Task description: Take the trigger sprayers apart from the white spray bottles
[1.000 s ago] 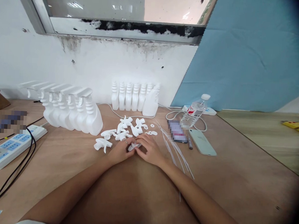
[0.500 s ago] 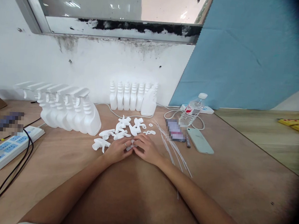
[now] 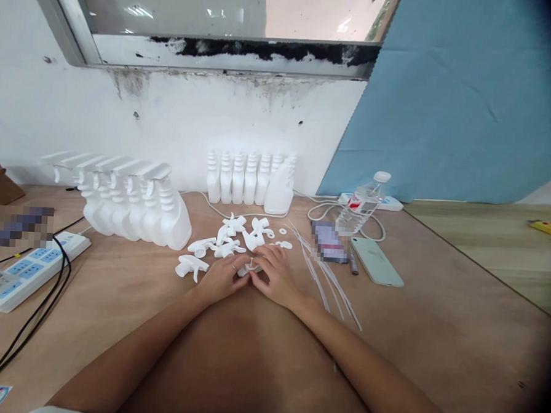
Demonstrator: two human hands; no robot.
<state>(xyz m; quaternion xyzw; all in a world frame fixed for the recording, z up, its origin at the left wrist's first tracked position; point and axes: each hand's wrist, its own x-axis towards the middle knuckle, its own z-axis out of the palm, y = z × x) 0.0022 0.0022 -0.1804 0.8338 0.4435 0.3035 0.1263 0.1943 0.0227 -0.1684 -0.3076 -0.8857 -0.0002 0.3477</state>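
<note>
Near the middle of the table, my left hand (image 3: 220,279) and my right hand (image 3: 275,274) meet around a small white plastic part (image 3: 250,267). The fingers of both hands are pinched on it and hide much of its shape. Just beyond and to the left lie several white spray heads (image 3: 191,266), loose on the wood. Small white discs (image 3: 283,245) sit behind my right hand. Several thin white tubes (image 3: 321,270) lie to the right of my right hand, some running beside my forearm.
White bottles with spray heads (image 3: 136,211) stand at left, more bottles (image 3: 251,180) by the wall. Power strips (image 3: 32,268) and black cables lie left. At right are a water bottle (image 3: 361,205), a pixelated phone (image 3: 329,240), a marker (image 3: 354,263) and a pale green phone (image 3: 378,261).
The whole view has shifted slightly, with things appearing a little further right. Both hands stay together around the white part, which now shows slightly more between the fingers.
</note>
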